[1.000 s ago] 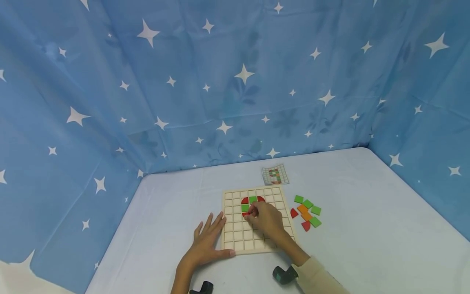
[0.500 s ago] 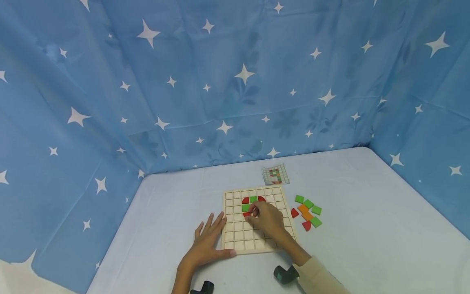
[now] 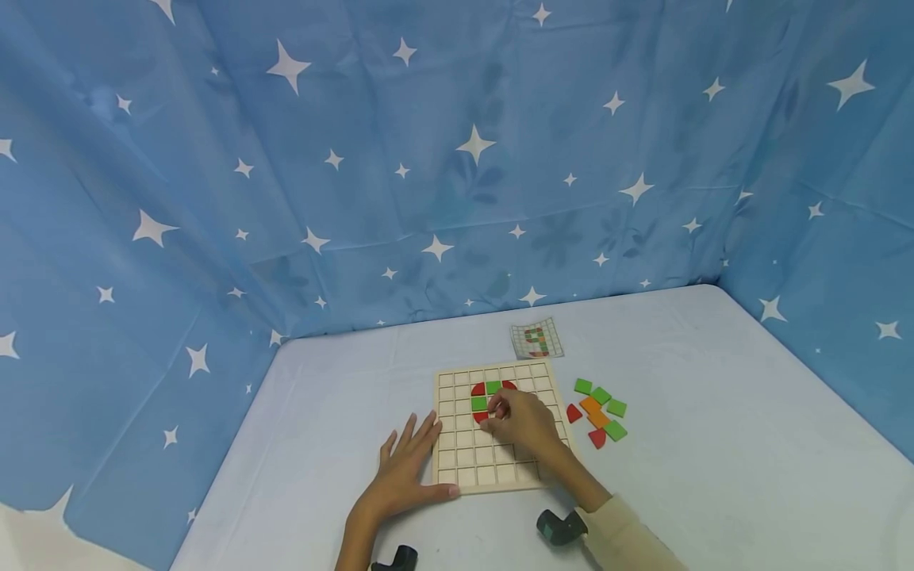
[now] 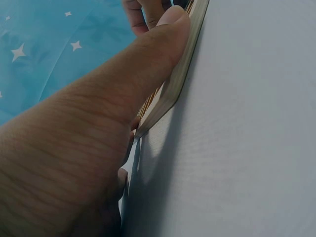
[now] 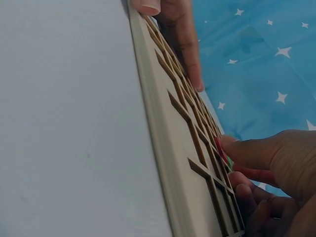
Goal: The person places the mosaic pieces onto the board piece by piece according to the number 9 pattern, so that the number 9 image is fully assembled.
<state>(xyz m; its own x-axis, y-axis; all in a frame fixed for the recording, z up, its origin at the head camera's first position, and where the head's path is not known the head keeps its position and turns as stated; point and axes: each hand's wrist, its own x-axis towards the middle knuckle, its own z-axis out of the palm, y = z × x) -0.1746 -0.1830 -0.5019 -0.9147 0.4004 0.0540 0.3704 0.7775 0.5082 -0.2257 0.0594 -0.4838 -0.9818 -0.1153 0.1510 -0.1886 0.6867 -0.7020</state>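
Fingers (image 3: 427, 438) of the left hand (image 3: 400, 476) are spread, while those of the right hand (image 3: 524, 420) curl in toward the thumb; I cannot tell whether they pinch anything. Nearest, a black device (image 3: 560, 527) sits at the right wrist, beside a beige sleeve (image 3: 628, 539), and a black fitting (image 3: 397, 559) shows at the left. Beyond these, the left thumb rests on the near left corner of a wooden board (image 3: 464, 457), and the left index fingertip touches its left edge. Squares divide the board, which lies flat on the white table (image 3: 735, 412). Just beside the right thumb tip is a near red piece (image 3: 479, 417) in the board, with a green square (image 3: 479, 403) directly beyond it. Past that, a far row holds a left red piece (image 3: 479, 389), a middle green square (image 3: 493, 388) and a right red piece (image 3: 509, 385). To the right of the board lie loose pieces, near to far a mix of two red quarter rounds (image 3: 597, 438), two orange squares (image 3: 598, 420) and four green squares (image 3: 616, 408). Just beyond the board's far right corner is a small card (image 3: 537, 339) printed with a coloured grid. Farthest hangs a blue curtain (image 3: 421, 190) with white stars.
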